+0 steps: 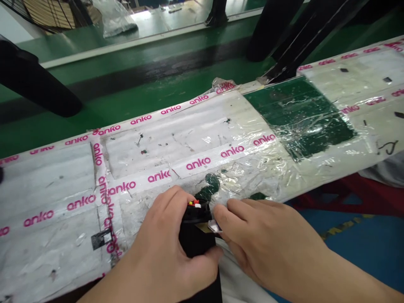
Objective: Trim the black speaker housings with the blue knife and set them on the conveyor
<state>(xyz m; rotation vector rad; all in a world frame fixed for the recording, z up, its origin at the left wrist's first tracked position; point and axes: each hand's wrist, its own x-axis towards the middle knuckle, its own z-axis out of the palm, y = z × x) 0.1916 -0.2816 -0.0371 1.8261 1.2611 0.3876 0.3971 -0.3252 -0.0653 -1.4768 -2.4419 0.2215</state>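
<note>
My left hand (172,244) is wrapped around a black housing (197,240) at the near edge of the bench. Small red, yellow and white parts, which look like wire connectors, (194,204) show in the open top of the housing. Close against its right side, my right hand (261,237) has its fingers curled, pinching a small shiny flat piece (215,226). A dull yellowish strip (203,227) lies beside that piece at the housing's rim. The lower housing and most of what the right fingers grip are hidden.
The narrow bench (176,147) is covered in white sheeting and pink-lettered tape, with a green patch (299,113) to the right. A small black piece (101,239) lies at left. Behind runs a green conveyor belt (142,71), crossed by dark posts (274,29).
</note>
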